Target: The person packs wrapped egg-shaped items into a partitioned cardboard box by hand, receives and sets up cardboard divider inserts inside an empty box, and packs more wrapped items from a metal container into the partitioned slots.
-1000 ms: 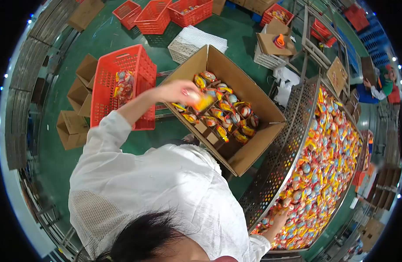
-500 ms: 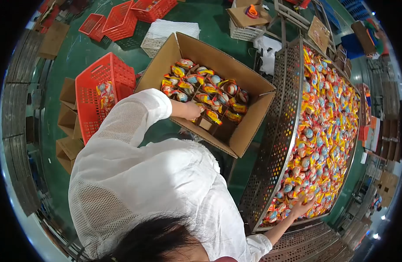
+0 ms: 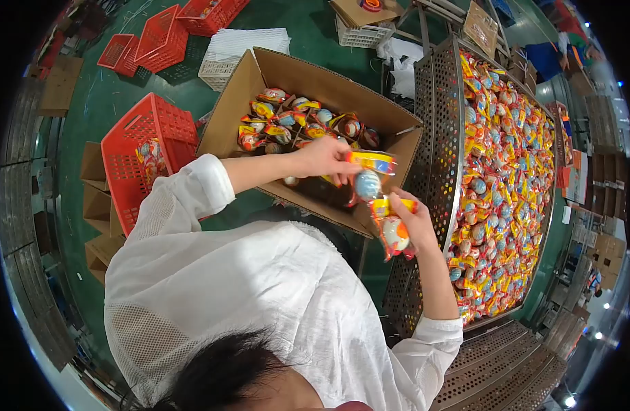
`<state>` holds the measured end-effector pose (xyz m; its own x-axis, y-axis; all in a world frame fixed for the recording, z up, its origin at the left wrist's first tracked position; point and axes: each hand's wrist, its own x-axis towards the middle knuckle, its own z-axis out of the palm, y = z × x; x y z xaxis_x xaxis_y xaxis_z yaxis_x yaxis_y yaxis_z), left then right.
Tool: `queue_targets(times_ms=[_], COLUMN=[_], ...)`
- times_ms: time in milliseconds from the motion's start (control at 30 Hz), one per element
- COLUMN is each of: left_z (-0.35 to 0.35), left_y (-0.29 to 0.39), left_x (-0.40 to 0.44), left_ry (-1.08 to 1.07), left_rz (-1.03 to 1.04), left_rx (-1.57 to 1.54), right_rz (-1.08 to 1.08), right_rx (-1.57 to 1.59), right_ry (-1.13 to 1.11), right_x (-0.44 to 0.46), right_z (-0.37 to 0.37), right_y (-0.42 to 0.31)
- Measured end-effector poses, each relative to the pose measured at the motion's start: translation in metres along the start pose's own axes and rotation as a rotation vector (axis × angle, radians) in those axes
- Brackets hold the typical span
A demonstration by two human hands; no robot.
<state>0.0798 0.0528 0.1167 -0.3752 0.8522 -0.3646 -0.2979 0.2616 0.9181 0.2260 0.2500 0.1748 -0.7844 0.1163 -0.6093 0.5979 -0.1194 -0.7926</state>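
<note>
- Green floor (image 3: pixel 315 51), workshop; open carton (image 3: pixel 308 74) in front of person, wrapped balls (image 3: pixel 263 109) sitting inside toward its far/left part.
- R of carton: perforated metal bin (image 3: pixel 437 130), heaped w/ same type of packets (image 3: pixel 500 198).
- L side: red crate (image 3: pixel 116 188) w/ some packets in it, small cardboard boxes (image 3: pixel 96 197) next to it; white crate (image 3: pixel 213 77) behind carton, white sheet (image 3: pixel 243 51) on top.
- vs 0.5 s ago: R hand was in the bin heap, L hand was down in carton — now both are up, close together at the carton's near-right edge. View has shifted a bit too.
- L hand (image 3: pixel 325 159): forearm across carton, fingers pinching yellow end of blue-white packet (image 3: pixel 368 183), which hangs over the carton's near-right part.
- R hand (image 3: pixel 412 225): elbow bent, forearm up, fingers closed on orange-white packet (image 3: pixel 395 234), just below the blue-white one. Whether R also grips the blue-white one — can't tell.
</note>
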Motion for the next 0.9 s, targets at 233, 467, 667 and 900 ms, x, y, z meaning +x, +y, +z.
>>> queue_targets(times_ms=[233,467,667,900], left_z=[-0.021,0.004,-0.008,-0.02], left_y=[-0.066,-0.116,-0.137,-0.137], left_x=[0.015,0.038,0.047,0.039], left_ry=[-0.212,-0.337,-0.472,-0.467], left_rz=[0.061,0.001,0.1,-0.2], left_rx=[0.822,1.32,1.427,1.294], right_rz=[0.21,-0.35,-0.492,-0.118], right_rx=[0.488,-0.699,-1.575,-1.85], right_ry=[0.081,0.18,-0.289,-0.399], right_x=[0.002,0.02,0.104,0.166], right_z=[-0.015,0.004,0.031,0.062], right_y=[0.001,-0.006,0.042,0.087])
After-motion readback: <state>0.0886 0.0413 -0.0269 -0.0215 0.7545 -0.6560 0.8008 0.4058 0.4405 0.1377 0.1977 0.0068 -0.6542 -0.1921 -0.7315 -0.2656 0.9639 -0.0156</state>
